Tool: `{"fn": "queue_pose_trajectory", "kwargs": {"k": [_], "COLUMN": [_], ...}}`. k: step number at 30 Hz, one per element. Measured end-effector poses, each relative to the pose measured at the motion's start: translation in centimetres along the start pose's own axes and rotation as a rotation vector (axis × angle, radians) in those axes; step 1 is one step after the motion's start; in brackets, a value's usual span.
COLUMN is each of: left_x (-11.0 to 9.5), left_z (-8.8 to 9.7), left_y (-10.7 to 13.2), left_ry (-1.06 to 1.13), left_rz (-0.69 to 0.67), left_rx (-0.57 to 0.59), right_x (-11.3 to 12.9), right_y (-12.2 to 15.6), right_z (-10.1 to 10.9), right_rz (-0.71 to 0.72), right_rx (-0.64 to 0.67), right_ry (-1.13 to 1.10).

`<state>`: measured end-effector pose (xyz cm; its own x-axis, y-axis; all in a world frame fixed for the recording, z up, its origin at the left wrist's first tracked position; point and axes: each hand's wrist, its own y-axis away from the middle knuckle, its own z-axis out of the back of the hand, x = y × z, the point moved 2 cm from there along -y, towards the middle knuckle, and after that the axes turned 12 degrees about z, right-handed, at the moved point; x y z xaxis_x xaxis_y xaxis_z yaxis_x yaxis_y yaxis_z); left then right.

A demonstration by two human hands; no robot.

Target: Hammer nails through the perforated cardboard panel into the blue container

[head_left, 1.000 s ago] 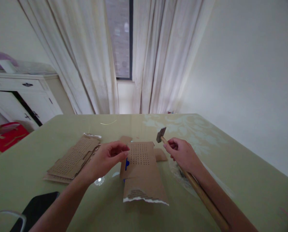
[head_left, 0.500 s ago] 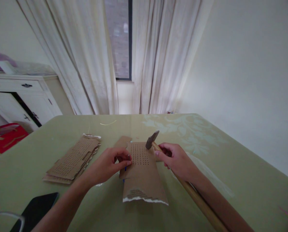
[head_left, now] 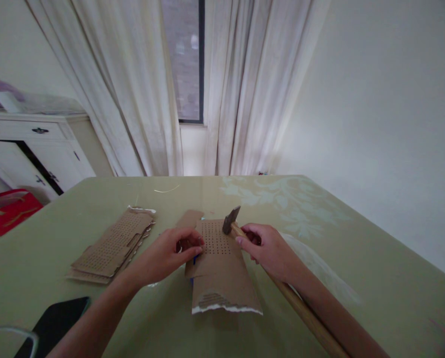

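Note:
A torn brown cardboard piece (head_left: 222,281) with a grid of small holes lies on the green table (head_left: 357,258) in front of me. My left hand (head_left: 170,251) rests at its left edge, fingers pinched together on something small that I cannot make out, with a bit of blue showing beneath. My right hand (head_left: 269,248) grips a wooden-handled hammer (head_left: 231,220) close to its head. The dark metal head hovers just over the upper right of the hole grid. The long handle runs back under my right forearm.
A stack of perforated cardboard pieces (head_left: 110,246) lies to the left. A dark phone (head_left: 53,325) with a white cable sits at the near left edge. A white cabinet (head_left: 39,149) and a red object (head_left: 6,209) stand beyond the table, with curtains behind.
My right hand has carried the hammer leftward and down, from beside the cardboard to over its hole grid. My left hand has settled lower onto the cardboard's left edge.

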<state>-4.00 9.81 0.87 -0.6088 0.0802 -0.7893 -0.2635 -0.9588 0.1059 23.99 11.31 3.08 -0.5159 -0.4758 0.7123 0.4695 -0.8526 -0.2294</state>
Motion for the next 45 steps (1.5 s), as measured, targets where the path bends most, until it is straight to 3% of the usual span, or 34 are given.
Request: {"fn": "queue_pose_trajectory", "kwargs": {"k": [25,38,45], "left_x": [-1.0,-0.8,-1.2], "left_z": [0.0,-0.2,0.0], "left_y": [0.4,0.4,0.6], "left_ry": [-0.056,-0.126,-0.148], "left_rz": [-0.007,-0.007,-0.056], "left_rx": [0.006,-0.018,-0.002], "right_x": [0.4,0.7,2.8], "right_y": [0.0,0.4,1.2], "right_z": [0.0,-0.1,1.0], "right_rz": [0.013,-0.007,0.063], "right_rx": [0.007,0.070,0.077], "right_ry": [0.039,0.090,0.088]}}
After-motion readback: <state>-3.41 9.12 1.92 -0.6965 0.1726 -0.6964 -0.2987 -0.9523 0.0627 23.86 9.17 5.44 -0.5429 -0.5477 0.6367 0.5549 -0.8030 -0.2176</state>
